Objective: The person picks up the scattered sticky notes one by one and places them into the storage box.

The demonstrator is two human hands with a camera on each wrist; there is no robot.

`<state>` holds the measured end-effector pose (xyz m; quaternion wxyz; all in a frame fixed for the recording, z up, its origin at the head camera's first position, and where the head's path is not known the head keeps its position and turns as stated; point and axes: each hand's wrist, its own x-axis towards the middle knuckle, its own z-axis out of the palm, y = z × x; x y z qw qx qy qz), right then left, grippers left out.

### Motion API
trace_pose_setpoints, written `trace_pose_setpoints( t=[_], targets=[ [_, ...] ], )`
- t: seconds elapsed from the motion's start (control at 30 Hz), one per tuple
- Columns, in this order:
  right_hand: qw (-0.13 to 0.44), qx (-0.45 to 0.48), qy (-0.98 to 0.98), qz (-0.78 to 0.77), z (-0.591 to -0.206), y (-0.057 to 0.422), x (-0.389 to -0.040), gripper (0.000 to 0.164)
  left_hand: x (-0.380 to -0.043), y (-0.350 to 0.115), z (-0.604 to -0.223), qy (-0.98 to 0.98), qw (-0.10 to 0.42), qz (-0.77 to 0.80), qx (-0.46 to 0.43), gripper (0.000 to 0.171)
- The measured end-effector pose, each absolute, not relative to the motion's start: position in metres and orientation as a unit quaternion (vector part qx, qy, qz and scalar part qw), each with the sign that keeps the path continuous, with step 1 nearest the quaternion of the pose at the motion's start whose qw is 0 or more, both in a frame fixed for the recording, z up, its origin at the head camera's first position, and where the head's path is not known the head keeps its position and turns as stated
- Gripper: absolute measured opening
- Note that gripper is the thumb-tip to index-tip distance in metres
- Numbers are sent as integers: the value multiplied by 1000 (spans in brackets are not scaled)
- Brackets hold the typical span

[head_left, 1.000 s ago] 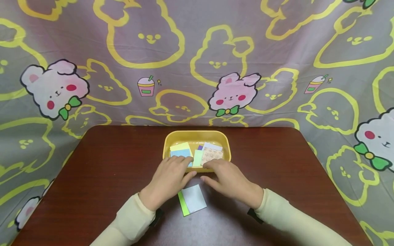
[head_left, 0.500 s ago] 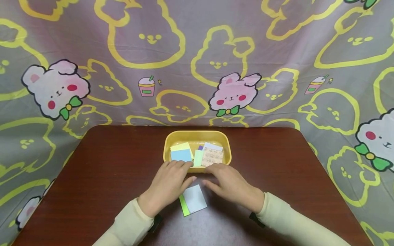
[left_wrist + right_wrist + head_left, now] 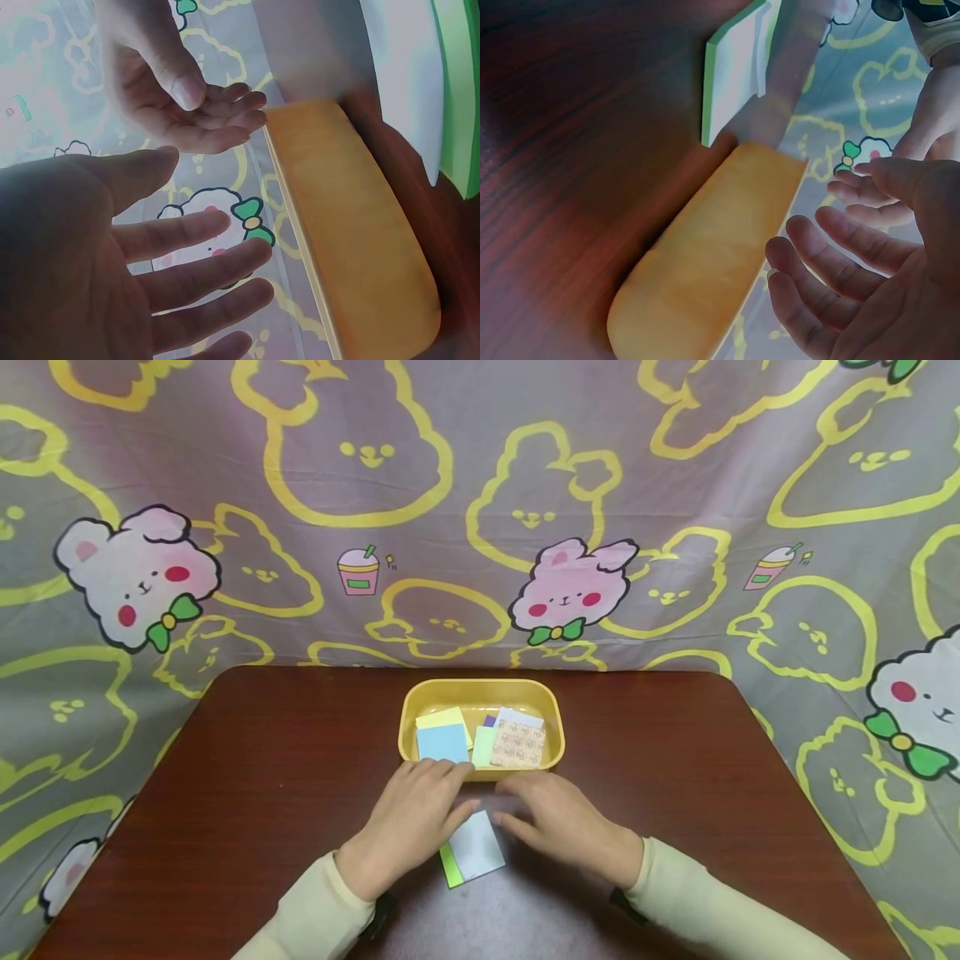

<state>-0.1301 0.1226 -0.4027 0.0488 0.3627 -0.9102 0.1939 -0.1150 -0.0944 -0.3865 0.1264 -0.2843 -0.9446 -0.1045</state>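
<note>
In the head view my left hand (image 3: 408,818) hovers at the near side of a yellow tray (image 3: 480,693), holding nothing. My right hand (image 3: 566,827) mirrors it on the other side, fingers loosely bent and also free. Between and below the hands lie two square note pads: a pale blue-white pad (image 3: 482,850) overlapping a lime green pad (image 3: 452,867). Both wrist views show the palms facing each other, apart, beside the tray's outer wall (image 3: 352,240). The left hand (image 3: 202,277) has its fingers extended; the right hand (image 3: 855,277) has them slightly curved.
Inside the tray lie a blue pad (image 3: 442,742), a yellow pad (image 3: 454,718), a mint pad (image 3: 483,745), a patterned beige pad (image 3: 517,745), a lilac-white sheet (image 3: 525,717) and a bit of purple (image 3: 489,721). A cartoon-print curtain (image 3: 450,510) hangs behind the brown table (image 3: 262,793).
Both hands have drawn back slightly toward me, away from the tray, uncovering more of its near rim and contents. Tray and pads look unmoved.
</note>
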Motion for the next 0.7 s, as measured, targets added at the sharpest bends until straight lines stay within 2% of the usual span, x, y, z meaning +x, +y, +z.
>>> trace_pose_setpoints(
  t=[0.47,0.7],
  targets=[
    [46,364,-910,192,-411,123,-130,30,-110,-93,-397,-941,124,-101,-298,36],
    [59,367,-908,196,-418,125,-129,30,-107,-93,-404,-942,121,-88,-301,38]
  ],
)
